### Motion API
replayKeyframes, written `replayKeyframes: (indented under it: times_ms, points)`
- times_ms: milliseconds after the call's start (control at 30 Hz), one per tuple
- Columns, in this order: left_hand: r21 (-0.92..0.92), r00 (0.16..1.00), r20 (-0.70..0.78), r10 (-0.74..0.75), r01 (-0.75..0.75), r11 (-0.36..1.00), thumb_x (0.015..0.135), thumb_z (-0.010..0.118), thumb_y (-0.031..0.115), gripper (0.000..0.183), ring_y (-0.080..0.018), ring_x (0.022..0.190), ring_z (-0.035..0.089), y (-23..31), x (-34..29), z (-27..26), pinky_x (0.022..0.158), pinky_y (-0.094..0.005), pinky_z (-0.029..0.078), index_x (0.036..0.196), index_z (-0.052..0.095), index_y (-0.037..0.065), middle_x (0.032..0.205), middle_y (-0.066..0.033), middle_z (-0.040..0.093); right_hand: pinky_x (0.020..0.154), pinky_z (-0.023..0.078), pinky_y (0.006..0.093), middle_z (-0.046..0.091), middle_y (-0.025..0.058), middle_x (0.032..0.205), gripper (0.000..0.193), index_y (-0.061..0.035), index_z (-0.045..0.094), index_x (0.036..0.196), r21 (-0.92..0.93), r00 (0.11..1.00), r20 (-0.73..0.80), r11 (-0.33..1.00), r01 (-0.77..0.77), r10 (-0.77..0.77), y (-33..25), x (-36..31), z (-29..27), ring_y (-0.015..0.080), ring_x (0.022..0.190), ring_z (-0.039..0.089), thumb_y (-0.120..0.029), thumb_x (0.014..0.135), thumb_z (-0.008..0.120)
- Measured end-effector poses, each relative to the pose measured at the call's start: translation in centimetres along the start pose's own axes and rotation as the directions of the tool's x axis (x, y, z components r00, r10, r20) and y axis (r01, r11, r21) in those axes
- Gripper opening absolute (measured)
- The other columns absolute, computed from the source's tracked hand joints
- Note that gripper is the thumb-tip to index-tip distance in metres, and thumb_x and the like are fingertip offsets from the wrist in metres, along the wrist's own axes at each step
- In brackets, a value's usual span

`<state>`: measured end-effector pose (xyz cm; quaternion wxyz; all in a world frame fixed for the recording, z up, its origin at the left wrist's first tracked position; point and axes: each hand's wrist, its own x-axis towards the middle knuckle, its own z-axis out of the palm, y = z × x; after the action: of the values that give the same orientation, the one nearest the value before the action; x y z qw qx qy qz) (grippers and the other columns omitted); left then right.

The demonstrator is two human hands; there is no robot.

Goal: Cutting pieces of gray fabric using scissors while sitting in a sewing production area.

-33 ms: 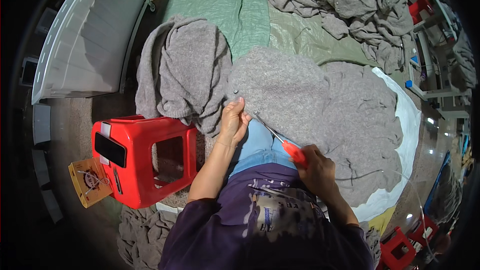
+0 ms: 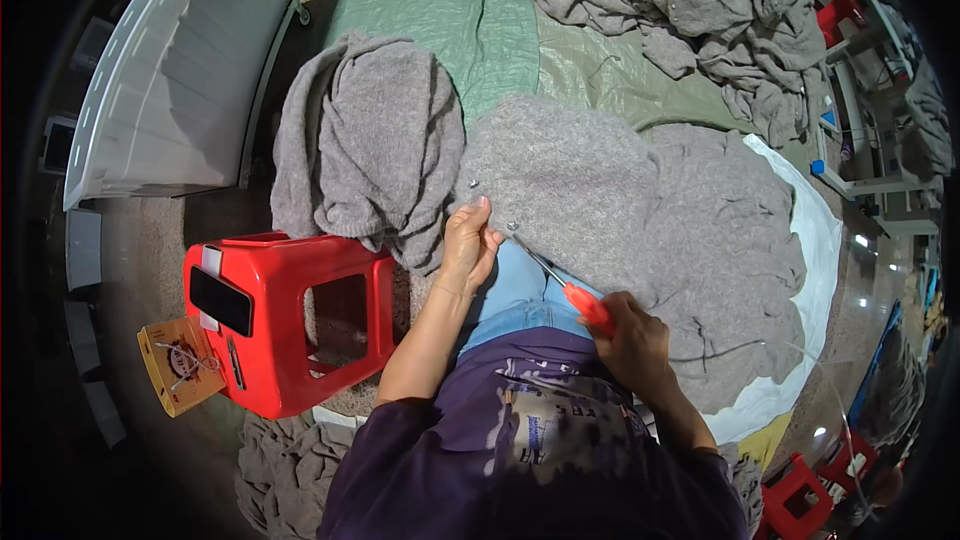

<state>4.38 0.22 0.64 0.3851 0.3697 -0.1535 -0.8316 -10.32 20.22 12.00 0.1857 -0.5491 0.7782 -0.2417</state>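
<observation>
Across my lap lies a fuzzy grey knit fabric [image 2: 570, 155]. My left hand [image 2: 470, 240] pinches its near edge between thumb and fingers. My right hand [image 2: 632, 338] is wrapped around a red-handled tool [image 2: 588, 306] with a slim metal shaft, slanting up and left to the fabric's edge. Its tip is beside a small shiny metallic button-like piece [image 2: 512, 226]; I cannot tell if they touch. Another shiny piece [image 2: 473, 183] sits on the fabric just beyond my left thumb. A thin cord [image 2: 735, 346] runs off to the right from near my right hand.
A red stool [image 2: 275, 380] at my left carries a phone [image 2: 221, 301], with a yellow box [image 2: 180, 365] at its side. A grey knit heap [image 2: 375, 130] lies beyond it; another [image 2: 700, 10] is at the far right. A white wheeled bin [image 2: 185, 80] stands at far left.
The tool's tip has drawn back slightly from the nearer shiny piece, which shows more plainly. Both hands keep nearly the same place.
</observation>
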Motion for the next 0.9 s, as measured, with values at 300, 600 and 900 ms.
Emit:
replayKeyframes:
  times_ms: [300, 600, 900]
  points:
    - [0.641, 0.928, 0.014, 0.373, -0.294, 0.709, 0.091, 0.055, 0.012, 0.016, -0.0146, 0.060, 0.056, -2.7, -0.7, 1.1, 0.051, -0.0306, 0.041, 0.076, 0.056, 0.008, 0.070, -0.0035, 0.058, 0.053, 0.046, 0.0327, 0.058, 0.0091, 0.072, 0.018, -0.0058, 0.056, 0.085, 0.174, 0.996, -0.030, 0.982, -0.072, 0.078, -0.5, -0.5, -1.6, 0.0238, 0.060, 0.060, -0.018, 0.081, 0.068]
    - [0.512, 0.370, 0.858, -0.356, -0.565, 0.647, 0.073, 0.060, 0.002, 0.026, -0.0266, 0.079, 0.059, -8.9, -8.5, 4.8, 0.071, -0.0362, 0.048, 0.099, 0.060, 0.003, 0.085, -0.0089, 0.061, 0.062, 0.044, 0.0365, 0.056, 0.0139, 0.075, 0.022, 0.0010, 0.056, 0.087, 0.329, 0.898, -0.375, 0.939, -0.103, 0.230, 1.4, 3.6, -3.6, 0.0264, 0.066, 0.055, -0.021, 0.088, 0.062]
    - [0.832, 0.661, 0.534, 0.527, -0.523, -0.186, 0.077, 0.054, 0.007, 0.024, -0.0332, 0.084, 0.057, 1.9, 0.4, 0.3, 0.073, -0.0386, 0.047, 0.100, 0.059, 0.004, 0.088, -0.0170, 0.059, 0.066, 0.045, 0.0346, 0.059, 0.0154, 0.078, 0.022, 0.0011, 0.058, 0.090, 0.331, 0.915, -0.218, 0.907, -0.259, 0.341, 3.3, 3.6, -1.6, 0.0278, 0.070, 0.058, -0.020, 0.087, 0.062]
